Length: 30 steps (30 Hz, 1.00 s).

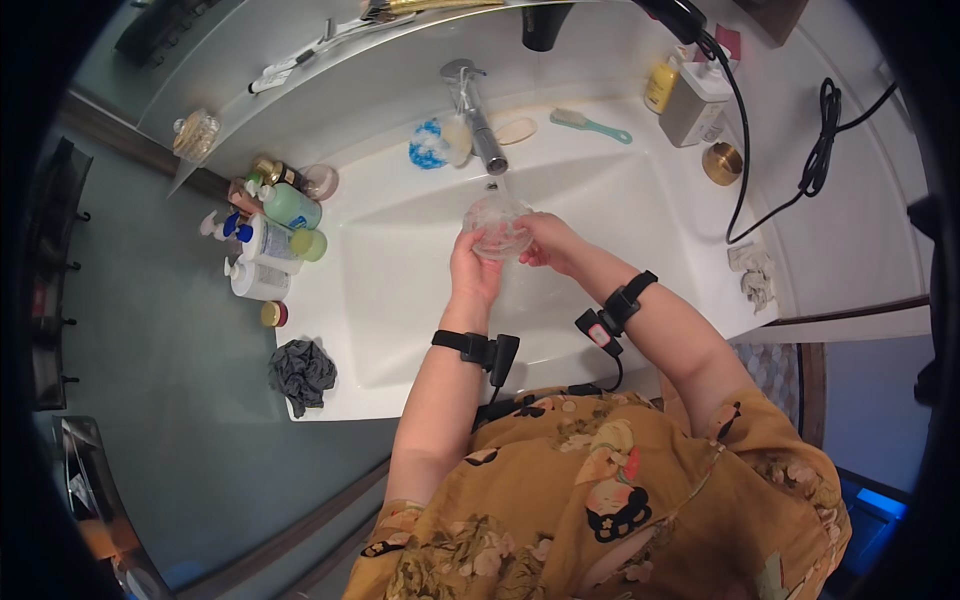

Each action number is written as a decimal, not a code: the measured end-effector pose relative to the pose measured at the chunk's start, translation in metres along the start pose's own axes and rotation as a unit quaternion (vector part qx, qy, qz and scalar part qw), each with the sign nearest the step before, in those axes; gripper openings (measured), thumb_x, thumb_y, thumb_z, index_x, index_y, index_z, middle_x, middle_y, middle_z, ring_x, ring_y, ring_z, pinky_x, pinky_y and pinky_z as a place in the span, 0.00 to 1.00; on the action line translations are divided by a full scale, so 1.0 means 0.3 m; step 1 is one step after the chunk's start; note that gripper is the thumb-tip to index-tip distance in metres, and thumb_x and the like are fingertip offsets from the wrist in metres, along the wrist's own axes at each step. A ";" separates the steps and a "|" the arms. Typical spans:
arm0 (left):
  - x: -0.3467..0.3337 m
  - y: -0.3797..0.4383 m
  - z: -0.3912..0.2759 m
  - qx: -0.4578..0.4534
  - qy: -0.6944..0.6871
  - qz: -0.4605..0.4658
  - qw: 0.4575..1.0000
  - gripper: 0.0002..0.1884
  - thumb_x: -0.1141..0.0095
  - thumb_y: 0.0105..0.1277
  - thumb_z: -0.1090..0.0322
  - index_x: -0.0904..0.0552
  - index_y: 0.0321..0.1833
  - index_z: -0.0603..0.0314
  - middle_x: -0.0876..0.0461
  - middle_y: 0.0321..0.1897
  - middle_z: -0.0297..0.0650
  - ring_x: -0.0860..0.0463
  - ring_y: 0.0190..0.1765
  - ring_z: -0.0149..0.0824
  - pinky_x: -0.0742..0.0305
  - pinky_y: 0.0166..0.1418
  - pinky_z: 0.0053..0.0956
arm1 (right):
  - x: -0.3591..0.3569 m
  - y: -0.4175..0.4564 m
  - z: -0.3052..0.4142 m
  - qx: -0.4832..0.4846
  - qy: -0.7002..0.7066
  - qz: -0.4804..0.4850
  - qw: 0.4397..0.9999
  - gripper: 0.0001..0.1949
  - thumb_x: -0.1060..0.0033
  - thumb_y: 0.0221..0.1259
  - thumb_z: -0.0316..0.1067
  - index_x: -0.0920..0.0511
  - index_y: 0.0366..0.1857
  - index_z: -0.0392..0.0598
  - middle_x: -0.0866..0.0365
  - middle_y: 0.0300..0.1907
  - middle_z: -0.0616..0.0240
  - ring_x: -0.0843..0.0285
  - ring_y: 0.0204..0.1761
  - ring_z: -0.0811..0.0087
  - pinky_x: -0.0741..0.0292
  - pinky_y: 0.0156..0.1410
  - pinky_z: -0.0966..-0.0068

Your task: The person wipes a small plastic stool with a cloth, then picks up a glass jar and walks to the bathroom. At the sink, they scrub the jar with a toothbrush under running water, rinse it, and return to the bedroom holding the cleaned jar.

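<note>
Under the chrome faucet (491, 154) of a white washbasin (382, 300), both hands hold a clear glass bowl or lidded dish (496, 227); its exact kind is hard to tell. Water runs from the spout onto it. My left hand (475, 266) grips its left and lower side, with the thumb up at the rim. My right hand (551, 240) holds it from the right, fingers curled at the edge. Behind the faucet's base lie a blue and white mesh sponge (428, 144), a pale bar of soap (517, 131) and a brush with a teal handle (592, 125).
Pump bottles (289, 206) and jars crowd the basin's left ledge, above a crumpled dark cloth (302, 375). At right stand a grey dispenser (694, 105), a yellow bottle (661, 84) and a brass-coloured cup (722, 163). A black cord (744, 150) hangs near a crumpled pale cloth (752, 276).
</note>
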State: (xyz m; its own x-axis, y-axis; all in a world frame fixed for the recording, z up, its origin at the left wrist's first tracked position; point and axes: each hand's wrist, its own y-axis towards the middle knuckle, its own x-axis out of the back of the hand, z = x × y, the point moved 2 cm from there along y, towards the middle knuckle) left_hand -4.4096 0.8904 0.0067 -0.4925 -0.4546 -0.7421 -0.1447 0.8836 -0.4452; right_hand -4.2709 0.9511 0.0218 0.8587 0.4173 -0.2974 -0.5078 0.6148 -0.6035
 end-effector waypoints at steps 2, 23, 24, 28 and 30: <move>-0.033 -0.011 -0.012 -0.004 0.002 0.035 0.999 0.20 0.54 0.71 0.66 0.30 0.63 0.67 0.22 0.57 0.47 0.22 0.60 0.44 0.23 0.62 0.40 | 0.014 -0.006 -0.016 -0.011 0.061 0.030 0.998 0.13 0.51 0.67 0.35 0.26 0.51 0.43 0.17 0.39 0.62 0.16 0.32 0.72 0.22 0.30 0.79; 0.163 0.106 -0.029 0.023 0.113 -0.062 0.991 0.15 0.48 0.71 0.71 0.26 0.59 0.63 0.19 0.51 0.43 0.17 0.48 0.40 0.18 0.50 0.35 | 0.020 0.026 -0.065 -0.052 0.123 0.068 0.989 0.15 0.49 0.66 0.32 0.29 0.55 0.43 0.22 0.48 0.51 0.16 0.47 0.55 0.16 0.51 0.61; 0.107 0.074 -0.010 0.000 0.169 -0.090 0.981 0.17 0.48 0.71 0.69 0.28 0.61 0.62 0.20 0.52 0.43 0.17 0.50 0.40 0.19 0.51 0.34 | 0.008 0.029 -0.072 -0.038 0.148 0.048 0.987 0.16 0.49 0.65 0.29 0.31 0.57 0.44 0.22 0.48 0.52 0.16 0.46 0.55 0.16 0.50 0.61; 0.017 -0.009 -0.022 -0.017 0.224 -0.157 0.962 0.18 0.52 0.73 0.68 0.29 0.64 0.56 0.21 0.54 0.43 0.18 0.50 0.38 0.20 0.48 0.31 | -0.057 0.023 -0.058 0.053 0.120 0.001 0.991 0.22 0.45 0.62 0.27 0.36 0.60 0.44 0.23 0.47 0.52 0.17 0.47 0.54 0.16 0.51 0.61; 0.060 0.038 -0.005 0.017 0.184 -0.132 0.974 0.17 0.57 0.75 0.68 0.30 0.65 0.57 0.21 0.54 0.43 0.17 0.48 0.40 0.17 0.44 0.33 | -0.075 -0.003 -0.027 0.097 0.000 -0.066 0.993 0.23 0.43 0.61 0.29 0.35 0.60 0.44 0.22 0.47 0.50 0.16 0.48 0.54 0.15 0.49 0.63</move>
State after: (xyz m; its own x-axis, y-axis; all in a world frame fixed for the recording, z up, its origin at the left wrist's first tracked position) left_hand -4.4214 0.8925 -0.0109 -0.7167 -0.5889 -0.3734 -0.2817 0.7344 -0.6175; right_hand -4.2891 0.9357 0.0231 0.9187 0.3248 -0.2246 -0.3945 0.7811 -0.4840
